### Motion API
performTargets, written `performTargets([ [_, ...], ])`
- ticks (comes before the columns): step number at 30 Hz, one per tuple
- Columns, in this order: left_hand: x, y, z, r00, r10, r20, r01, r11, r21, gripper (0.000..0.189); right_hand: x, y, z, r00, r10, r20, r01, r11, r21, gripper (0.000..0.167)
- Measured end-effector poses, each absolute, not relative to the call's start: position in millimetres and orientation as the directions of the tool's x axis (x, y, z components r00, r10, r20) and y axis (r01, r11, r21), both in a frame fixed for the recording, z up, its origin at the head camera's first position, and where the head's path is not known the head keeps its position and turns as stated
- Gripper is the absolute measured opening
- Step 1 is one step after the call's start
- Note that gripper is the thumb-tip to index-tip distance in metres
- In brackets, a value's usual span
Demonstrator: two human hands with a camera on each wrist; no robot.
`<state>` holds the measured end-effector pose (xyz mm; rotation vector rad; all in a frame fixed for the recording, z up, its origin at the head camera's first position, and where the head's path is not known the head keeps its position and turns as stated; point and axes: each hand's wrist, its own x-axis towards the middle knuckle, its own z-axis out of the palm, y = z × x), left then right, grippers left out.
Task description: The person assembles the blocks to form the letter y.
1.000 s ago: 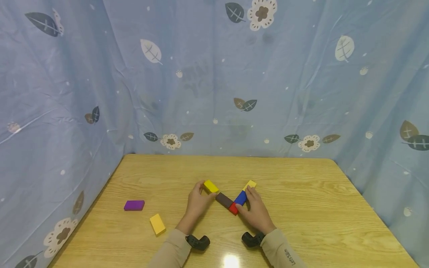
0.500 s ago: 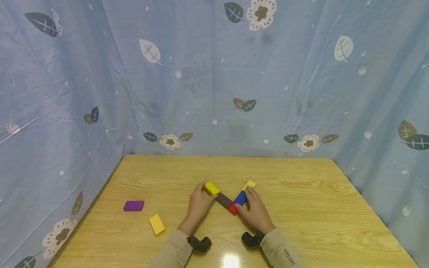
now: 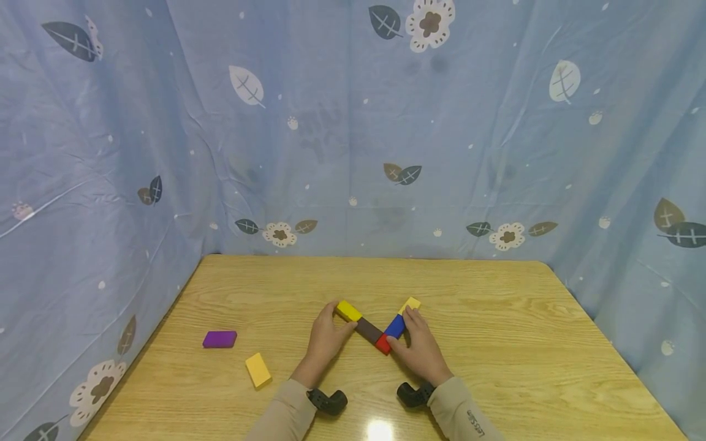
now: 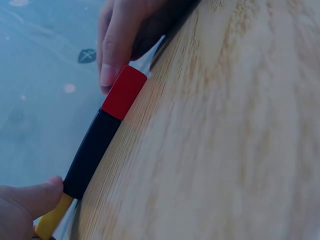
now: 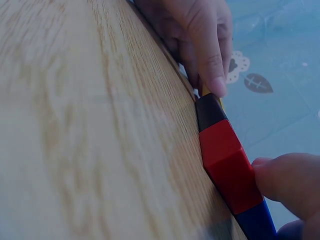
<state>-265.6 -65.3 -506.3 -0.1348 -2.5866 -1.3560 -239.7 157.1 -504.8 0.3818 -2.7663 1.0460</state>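
Observation:
Wooden blocks form a V on the table. Its left arm has a bright yellow block [image 3: 349, 310], a dark brown block [image 3: 369, 330] and a red block [image 3: 383, 343] end to end. From the red one, a blue block [image 3: 395, 326] and a pale yellow block [image 3: 410, 303] run up to the right. My left hand [image 3: 325, 337] pinches the bright yellow block, thumb near its joint with the brown one. My right hand [image 3: 423, 350] spans the blue block; its thumb touches the red block [image 5: 232, 175] in the right wrist view, and its fingers lie by the pale yellow block.
A purple block [image 3: 219, 339] and an orange-yellow block [image 3: 258, 370] lie apart on the left of the wooden table [image 3: 496, 318]. A blue patterned curtain [image 3: 353, 135] hangs behind and along both sides. Dark devices are strapped to both wrists.
My left hand has moved the bright yellow block slightly right and toward me, bringing it in line against the brown block. My right hand has stayed in place.

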Motion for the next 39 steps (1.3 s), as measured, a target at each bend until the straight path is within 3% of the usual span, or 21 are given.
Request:
performTargets([
  [14,-264.5,-66.1,-506.2,-0.967,-0.012,0.256,0.200,0.591,0.781,0.064,-240.2,157.4,-507.5,-0.948,-0.181,0.261,-0.307,0.730,-0.611,0.073],
  [25,-264.8,-66.3,-507.1,-0.969,-0.028,0.245,0.183,0.583,0.792,0.050,-240.7,157.5,-506.8,-0.946,-0.186,0.267,-0.315,0.728,-0.609,0.072],
  [39,-263.9,-70.3,-506.9,-0.981,-0.032,0.191,0.154,0.474,0.867,0.052,-239.5,157.6,-506.0,-0.949,-0.177,0.261,-0.306,0.719,-0.624,0.072],
])
